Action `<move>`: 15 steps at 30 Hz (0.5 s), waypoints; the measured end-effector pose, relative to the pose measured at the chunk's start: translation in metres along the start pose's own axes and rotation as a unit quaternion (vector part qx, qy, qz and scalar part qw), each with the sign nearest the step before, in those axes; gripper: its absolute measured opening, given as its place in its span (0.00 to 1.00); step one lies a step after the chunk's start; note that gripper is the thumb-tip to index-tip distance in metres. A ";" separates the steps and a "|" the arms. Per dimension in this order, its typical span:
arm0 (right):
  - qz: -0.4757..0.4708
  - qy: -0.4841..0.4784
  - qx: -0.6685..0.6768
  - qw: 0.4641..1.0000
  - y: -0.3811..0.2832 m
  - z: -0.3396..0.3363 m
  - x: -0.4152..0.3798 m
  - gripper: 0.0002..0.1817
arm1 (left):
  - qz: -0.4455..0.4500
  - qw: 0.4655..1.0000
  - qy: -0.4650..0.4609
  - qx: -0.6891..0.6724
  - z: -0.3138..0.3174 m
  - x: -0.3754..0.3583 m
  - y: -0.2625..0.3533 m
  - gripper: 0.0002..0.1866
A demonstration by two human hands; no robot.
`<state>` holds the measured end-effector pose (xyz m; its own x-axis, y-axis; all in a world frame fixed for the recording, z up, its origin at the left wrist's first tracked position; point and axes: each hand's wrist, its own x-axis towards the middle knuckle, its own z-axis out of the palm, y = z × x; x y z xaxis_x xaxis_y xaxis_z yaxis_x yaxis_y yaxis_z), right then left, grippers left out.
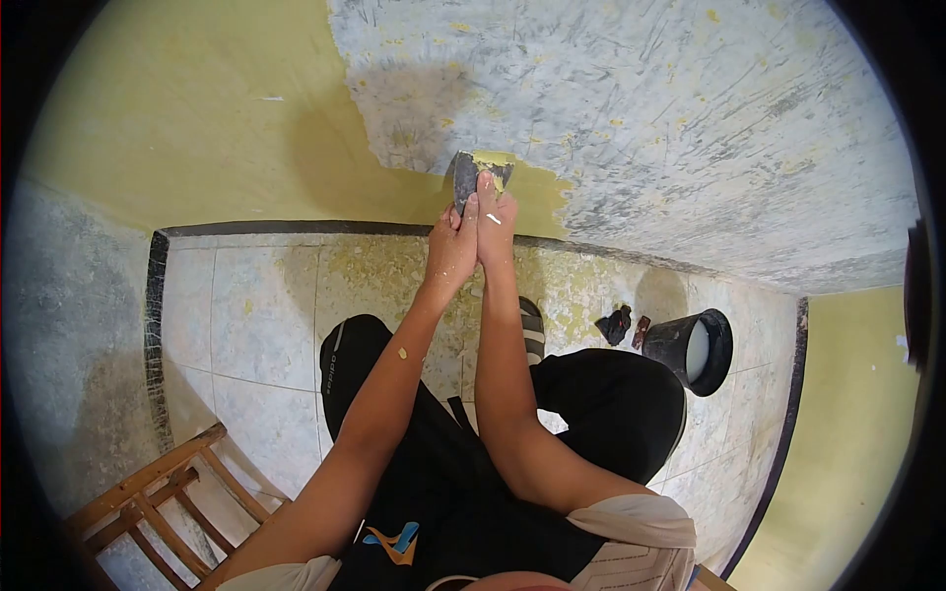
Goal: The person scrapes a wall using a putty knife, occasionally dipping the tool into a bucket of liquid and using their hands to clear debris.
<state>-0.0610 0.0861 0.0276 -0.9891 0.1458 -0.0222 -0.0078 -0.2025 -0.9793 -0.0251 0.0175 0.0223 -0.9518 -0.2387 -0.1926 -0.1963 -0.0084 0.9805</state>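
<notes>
Both of my hands are closed together around a paint scraper [465, 184], its wide grey blade pointing up against the wall. My left hand [450, 248] wraps the lower left side of the scraper. Pressed beside it, my right hand [500, 227] has its thumb laid along the blade. The handle is hidden inside my fingers. Yellow paint flakes cling to the blade's top. Around it, yellow paint [227, 108] covers the left and lower wall, while bare grey-white wall [611, 108] spreads above and to the right. Small flakes stick to my hands and left forearm.
Yellow chips [374, 276] litter the tiled floor below a black skirting strip [325, 228]. To the right lies a black bucket [667, 343] holding pale liquid, near a crumpled black item [615, 324]. A wooden slatted frame [163, 502] stands at lower left.
</notes>
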 end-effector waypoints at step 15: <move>0.016 -0.105 -0.166 0.980 -0.057 -0.009 -0.029 0.27 | -0.127 0.916 -0.071 -0.374 -0.001 -0.041 0.005 0.29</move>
<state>-0.0306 0.1022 0.0820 -0.9968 -0.0660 -0.0453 0.0365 0.1281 -0.9911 0.0128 0.0260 0.0352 -0.9295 -0.0080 -0.3688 -0.2497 -0.7221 0.6451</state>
